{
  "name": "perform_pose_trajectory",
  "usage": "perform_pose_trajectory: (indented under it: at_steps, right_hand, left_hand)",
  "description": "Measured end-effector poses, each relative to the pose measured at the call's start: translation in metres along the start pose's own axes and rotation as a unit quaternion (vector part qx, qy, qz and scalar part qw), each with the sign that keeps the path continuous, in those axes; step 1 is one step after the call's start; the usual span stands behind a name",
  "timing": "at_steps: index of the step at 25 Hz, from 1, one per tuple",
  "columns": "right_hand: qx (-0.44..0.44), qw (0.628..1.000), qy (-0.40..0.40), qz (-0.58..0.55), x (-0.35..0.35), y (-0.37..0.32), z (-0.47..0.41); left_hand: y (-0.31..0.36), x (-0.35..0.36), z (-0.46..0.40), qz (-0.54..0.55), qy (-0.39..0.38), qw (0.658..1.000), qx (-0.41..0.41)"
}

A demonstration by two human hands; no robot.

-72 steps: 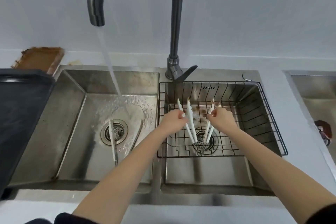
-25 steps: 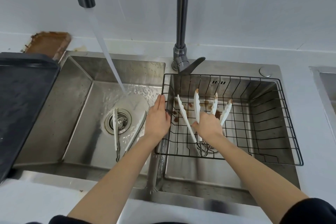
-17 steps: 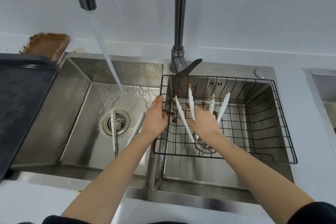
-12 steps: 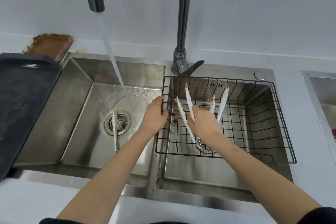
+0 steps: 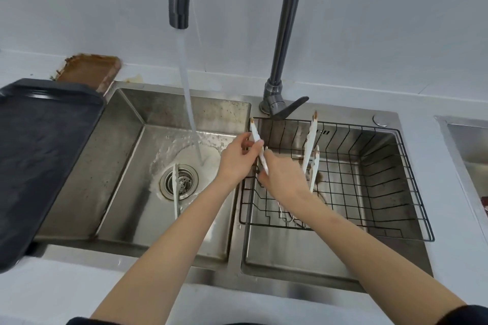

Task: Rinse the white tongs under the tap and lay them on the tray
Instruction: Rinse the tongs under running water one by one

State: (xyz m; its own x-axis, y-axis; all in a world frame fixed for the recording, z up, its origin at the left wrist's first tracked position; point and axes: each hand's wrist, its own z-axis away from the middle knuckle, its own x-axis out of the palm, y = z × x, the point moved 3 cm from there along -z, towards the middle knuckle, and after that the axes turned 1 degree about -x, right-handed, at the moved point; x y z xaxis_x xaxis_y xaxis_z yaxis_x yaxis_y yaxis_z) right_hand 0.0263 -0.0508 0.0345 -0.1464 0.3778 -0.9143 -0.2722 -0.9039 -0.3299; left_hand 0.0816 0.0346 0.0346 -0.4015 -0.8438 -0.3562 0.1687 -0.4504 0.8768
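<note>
A pair of white tongs with brown-stained tips is held up over the wire basket in the right basin, its two arms spread wide. My right hand grips it low down, near the hinge. My left hand pinches the left arm of the same tongs at the divider between the basins. A second stained pair stands in the basket behind my right hand. A third pair lies across the drain of the left basin. Water runs from the tap into the left basin. The black tray lies left of the sink.
A brown-stained board lies behind the tray against the wall. The tap's lever points right at the back of the sink. Another steel basin sits at the far right. White counter runs along the front edge.
My right hand has lifted one pair of tongs higher and toward the left. My left hand left the basket rim and took hold of the left arm of the tongs.
</note>
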Motion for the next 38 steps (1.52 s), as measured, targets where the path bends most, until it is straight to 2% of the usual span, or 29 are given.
perform_pose_trajectory:
  at_steps: [8, 12, 15, 18, 21, 29, 32, 35, 38]
  right_hand:
    - [-0.067, 0.997, 0.004, -0.031, 0.01, -0.055, 0.001]
    - [-0.075, 0.984, 0.109, -0.117, -0.007, -0.068, 0.003]
    - [0.004, 0.976, 0.152, -0.156, -0.013, -0.066, -0.005]
    - [0.117, 0.951, 0.088, -0.272, -0.01, -0.065, -0.018]
    - [0.16, 0.912, 0.032, -0.377, -0.007, -0.071, -0.023]
    - [0.173, 0.912, 0.052, -0.369, 0.011, -0.068, -0.036]
    - [0.178, 0.908, 0.045, -0.377, 0.023, -0.069, -0.035]
    - [0.198, 0.899, 0.046, -0.388, 0.032, -0.067, -0.038]
    - [0.187, 0.908, 0.032, -0.372, 0.037, -0.067, -0.039]
  left_hand:
    - [-0.028, -0.055, -0.003, 0.077, 0.05, 0.995, -0.034]
    - [-0.041, -0.087, -0.008, 0.117, 0.062, 0.991, -0.037]
    - [-0.048, -0.108, -0.014, 0.123, 0.066, 0.99, -0.038]
    - [-0.049, -0.118, -0.019, 0.121, 0.041, 0.991, -0.038]
    - [-0.049, -0.117, -0.026, 0.107, 0.001, 0.994, -0.038]
    - [-0.044, -0.116, -0.054, 0.071, -0.051, 0.994, -0.062]
    - [-0.041, -0.109, -0.064, 0.034, -0.056, 0.997, -0.037]
    - [-0.039, -0.105, -0.069, -0.052, -0.038, 0.998, 0.016]
    - [-0.04, -0.103, -0.07, -0.06, -0.035, 0.997, 0.038]
